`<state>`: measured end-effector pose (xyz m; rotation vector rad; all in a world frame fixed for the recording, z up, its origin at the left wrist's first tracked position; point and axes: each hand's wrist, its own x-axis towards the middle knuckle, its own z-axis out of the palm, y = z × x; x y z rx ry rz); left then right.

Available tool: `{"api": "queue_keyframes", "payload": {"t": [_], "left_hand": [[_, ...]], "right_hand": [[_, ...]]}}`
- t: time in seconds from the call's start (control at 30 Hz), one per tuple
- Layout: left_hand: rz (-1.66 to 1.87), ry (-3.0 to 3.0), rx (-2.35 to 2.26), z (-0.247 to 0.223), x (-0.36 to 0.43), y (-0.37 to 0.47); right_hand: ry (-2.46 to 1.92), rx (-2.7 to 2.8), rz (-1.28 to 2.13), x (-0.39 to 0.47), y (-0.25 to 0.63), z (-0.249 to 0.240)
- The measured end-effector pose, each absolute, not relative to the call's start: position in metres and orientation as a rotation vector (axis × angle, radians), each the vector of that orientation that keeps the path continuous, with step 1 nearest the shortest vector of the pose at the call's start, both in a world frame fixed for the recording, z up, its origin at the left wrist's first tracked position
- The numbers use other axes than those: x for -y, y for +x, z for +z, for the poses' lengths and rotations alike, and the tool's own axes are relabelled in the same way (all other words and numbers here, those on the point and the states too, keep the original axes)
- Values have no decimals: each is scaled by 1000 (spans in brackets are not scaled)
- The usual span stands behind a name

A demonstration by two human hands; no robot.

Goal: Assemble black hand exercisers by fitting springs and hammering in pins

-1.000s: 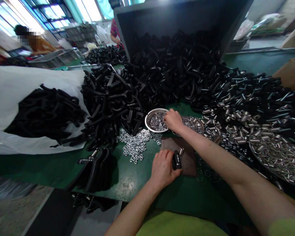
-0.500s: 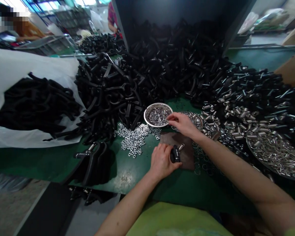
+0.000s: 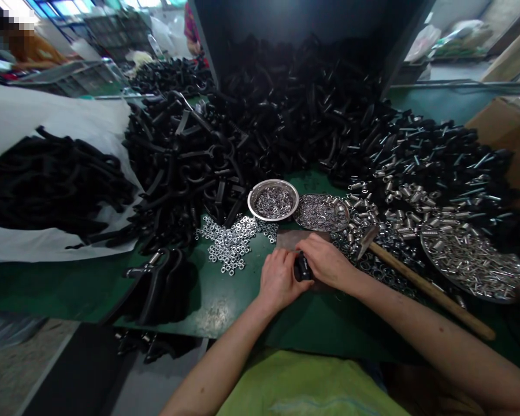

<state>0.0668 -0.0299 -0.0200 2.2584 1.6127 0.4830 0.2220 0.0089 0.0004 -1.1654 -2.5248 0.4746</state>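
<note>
My left hand (image 3: pixel 281 277) is closed around a small black plastic part (image 3: pixel 304 267), thumb on its near side. It stands on a dark flat pad (image 3: pixel 288 238). My right hand (image 3: pixel 327 260) meets it from the right, fingers pinched together at the part's far edge; whatever they hold is hidden. Just beyond the hands is a round metal bowl (image 3: pixel 252 202) of small metal pieces. A shallow dish (image 3: pixel 320 211) of similar pieces sits beside it. Loose metal nuts (image 3: pixel 229 245) lie to the left of the pad.
A hammer (image 3: pixel 424 283) lies at right, near metal springs (image 3: pixel 409 216) and a tray of pins (image 3: pixel 472 266). Black plastic parts (image 3: pixel 190 156) are heaped behind. Assembled black clamps (image 3: pixel 160 289) stand at the front left. Another person (image 3: pixel 39 49) sits far left.
My right hand has come back from the metal bowl to the black part in my left hand. The hammer and the dish beside the bowl now show more fully. The view has shifted slightly.
</note>
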Motion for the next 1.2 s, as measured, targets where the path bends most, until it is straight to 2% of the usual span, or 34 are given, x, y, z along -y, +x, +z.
{"api": "queue_keyframes", "payload": {"t": [0.13,0.3,0.43,0.53,0.87,0.97,1.07,1.2], "left_hand": [[474,2263,-1629,-21,29,67],[513,2252,-1566,-18,30,66],[482,2289,-1522,-17,30,64],[474,2301,-1501,-18,30,64],[559,2157,-1502,-18,25,65],[704,1920,-1492,-14,22,65],[880,1391,-1421,-7,19,63],[950,493,-1112,2,19,57]], "right_hand": [[-1117,2656,318,3,219,-1],[-1347,2519,572,-36,238,6],[-1699,2419,254,-98,252,0],[-1786,2381,201,-125,254,-14],[-1859,2197,293,-128,255,-18],[-1843,2081,406,-128,258,-14],[-1776,2004,530,-114,260,-8],[-1459,1688,1012,-67,255,6]]}}
